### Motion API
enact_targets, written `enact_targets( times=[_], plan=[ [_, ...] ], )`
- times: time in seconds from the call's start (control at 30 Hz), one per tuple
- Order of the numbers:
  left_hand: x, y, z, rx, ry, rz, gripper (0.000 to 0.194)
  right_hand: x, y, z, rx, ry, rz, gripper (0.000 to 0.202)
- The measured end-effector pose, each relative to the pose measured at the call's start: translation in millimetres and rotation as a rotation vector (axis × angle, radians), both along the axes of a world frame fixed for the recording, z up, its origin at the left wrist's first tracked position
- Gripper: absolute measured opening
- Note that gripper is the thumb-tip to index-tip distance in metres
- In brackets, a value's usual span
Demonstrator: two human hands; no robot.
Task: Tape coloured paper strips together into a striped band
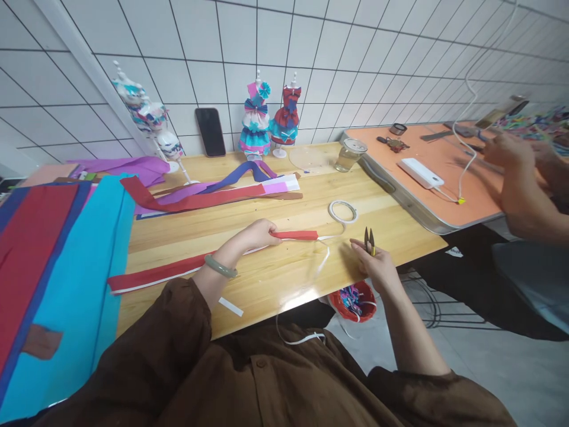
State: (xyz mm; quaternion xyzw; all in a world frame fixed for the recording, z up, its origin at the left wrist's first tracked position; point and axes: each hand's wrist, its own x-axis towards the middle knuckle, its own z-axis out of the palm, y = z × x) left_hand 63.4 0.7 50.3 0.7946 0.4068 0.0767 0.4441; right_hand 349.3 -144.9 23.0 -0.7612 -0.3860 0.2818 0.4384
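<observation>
A long red fabric strip (164, 271) with a white edge lies across the wooden table. My left hand (260, 234), a bangle on its wrist, pinches this strip close to its right end. From that end a thin white tape runs to a roll of tape (342, 212) lying flat. My right hand (376, 264) is closed around small thread snips (370, 240), their dark blades pointing up and slightly apart. It hovers by the table's front edge, right of the strip's end. A loose white tape piece (324, 259) curls between the hands.
Left lie turquoise fabric (84, 255) and other cut strips. Small dress forms (255, 121), a phone (210, 131) and a lidded cup (351, 155) stand behind. A red scrap basket (367, 305) sits below. A co-worker's hands (509, 151) are over the orange table (484, 196).
</observation>
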Motion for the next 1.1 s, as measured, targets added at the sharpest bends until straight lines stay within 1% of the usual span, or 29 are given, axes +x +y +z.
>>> enact_targets(
  times=[0.07,0.1,0.17,0.23,0.3,0.4,0.47,0.53,0.6,0.67,0.7,0.77,0.83,0.9,1.03,1.1],
  plan=[
    [-1.5,0.5,0.6,0.010,0.020,-0.006,0.021,7.7,3.4,-1.6,-0.031,-0.167,0.007,0.061],
    [-2.6,0.7,0.8,0.013,0.030,-0.013,0.021,13.0,6.0,-2.4,-0.063,-0.284,0.008,0.059],
    [-5.7,1.2,1.0,0.022,0.046,-0.033,0.020,24.9,12.7,-3.6,-0.154,-0.525,-0.002,0.056],
    [-10.3,1.4,1.0,0.042,0.052,-0.048,0.018,35.7,19.7,-4.3,-0.239,-0.693,-0.029,0.053],
    [-16.3,1.5,0.7,0.059,0.057,-0.056,0.018,42.5,25.2,-4.4,-0.287,-0.768,-0.070,0.050],
    [-28.0,1.7,-1.0,0.066,0.079,-0.044,0.023,43.6,29.8,-4.5,-0.320,-0.839,-0.116,0.046],
    [-37.0,2.3,-3.2,0.068,0.104,-0.021,0.028,41.0,32.5,-5.0,-0.325,-0.888,-0.131,0.042],
    [-46.0,3.1,-5.4,0.073,0.129,0.002,0.032,38.7,37.7,-6.3,-0.286,-0.961,-0.125,0.039],
    [-54.4,4.1,-6.9,0.080,0.153,0.015,0.034,38.5,47.1,-8.7,-0.188,-1.056,-0.028,0.038],
    [-61.7,4.9,-7.5,0.094,0.178,0.019,0.034,40.1,60.1,-11.5,-0.079,-1.136,0.157,0.039],
    [-64.8,5.1,-7.6,0.100,0.184,0.022,0.033,41.1,67.0,-12.8,-0.042,-1.158,0.249,0.040],
    [-70.0,5.1,-7.7,0.103,0.183,0.039,0.033,42.4,79.5,-14.1,-0.016,-1.174,0.361,0.042],
    [-73.7,4.7,-8.0,0.092,0.167,0.071,0.034,42.5,87.4,-13.1,-0.016,-1.181,0.415,0.041],
    [-75.9,4.1,-8.6,0.088,0.157,0.099,0.034,42.2,89.9,-9.8,-0.019,-1.183,0.452,0.038],
    [-76.3,4.4,-11.6,0.147,0.148,0.132,0.033,46.3,83.7,-2.7,-0.050,-1.214,0.533,0.035],
    [-75.1,6.2,-14.2,0.204,0.121,0.131,0.032,51.0,79.6,-1.8,-0.071,-1.240,0.533,0.036]
  ],
)
